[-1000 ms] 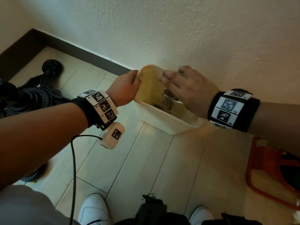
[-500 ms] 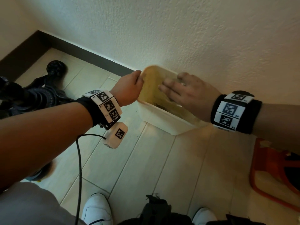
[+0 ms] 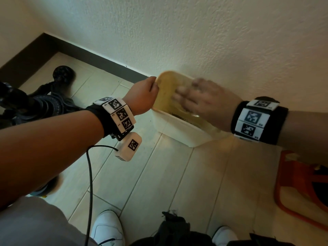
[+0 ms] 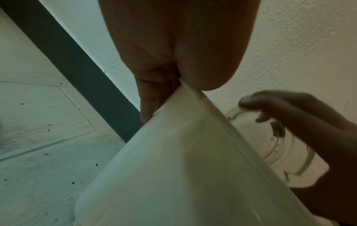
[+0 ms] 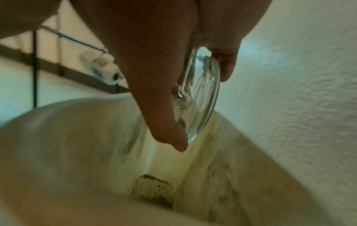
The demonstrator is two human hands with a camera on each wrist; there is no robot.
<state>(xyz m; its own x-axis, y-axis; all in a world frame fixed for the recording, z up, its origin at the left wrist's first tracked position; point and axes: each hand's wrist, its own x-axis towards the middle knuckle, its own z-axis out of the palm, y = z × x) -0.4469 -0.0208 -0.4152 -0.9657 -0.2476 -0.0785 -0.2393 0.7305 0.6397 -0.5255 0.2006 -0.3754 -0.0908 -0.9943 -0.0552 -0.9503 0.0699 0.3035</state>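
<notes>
The left hand (image 3: 143, 96) pinches the rim of the white bin (image 3: 179, 129), thumb on one side and fingers on the other, and holds it tilted beside the wall (image 3: 221, 41). The right hand (image 3: 204, 99) holds a clear glass dish (image 5: 201, 94) on edge over the bin's mouth. Its grip is narrow, with thumb and fingers clamped on the dish's rim. Since a second ago this hand has slid toward the bin's raised end, and it now blurs, which reads as a shake or tap. Dark crumbs (image 5: 154, 194) lie at the bin's low end. Only a few specks cling to the dish, so the emptying looks nearly done.
</notes>
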